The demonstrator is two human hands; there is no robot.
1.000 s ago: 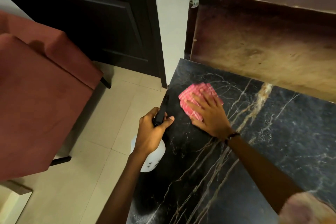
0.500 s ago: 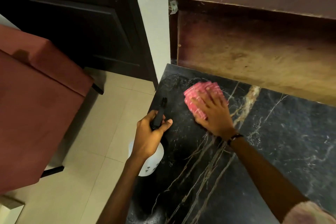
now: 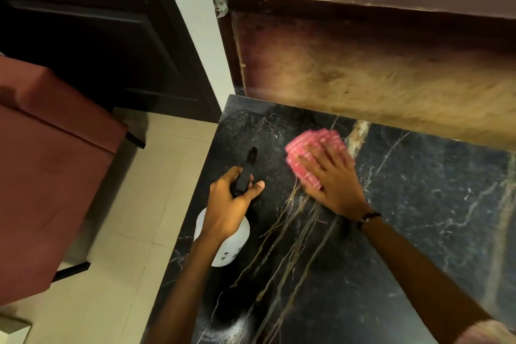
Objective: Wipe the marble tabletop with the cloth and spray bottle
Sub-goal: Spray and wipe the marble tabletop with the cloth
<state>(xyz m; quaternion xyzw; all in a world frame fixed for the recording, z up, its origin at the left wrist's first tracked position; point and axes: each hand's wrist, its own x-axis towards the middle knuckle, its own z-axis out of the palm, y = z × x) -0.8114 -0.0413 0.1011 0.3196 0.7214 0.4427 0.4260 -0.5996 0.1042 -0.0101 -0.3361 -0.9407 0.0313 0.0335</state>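
Wiping step in hand, judged from the blurred cloth. The black marble desk (image 3: 418, 218) carries a damp speckled patch near its front left edge, not yet wiped; the next move likely calls for sweeping there. The right hand (image 3: 332, 184) lies flat, fingers spread, pressing the pink cloth (image 3: 312, 148) near the desk's rear left corner. The left hand (image 3: 227, 204) is clenched round the white spray bottle (image 3: 231, 248), held at the desk's left edge.

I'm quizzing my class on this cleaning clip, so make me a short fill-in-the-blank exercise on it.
1. The right hand presses a ____ cloth flat on the marble tabletop.
2. The left hand holds the spray bottle by its ____ head.
3. The bottle's body is ____.

Missing words: pink; black; white
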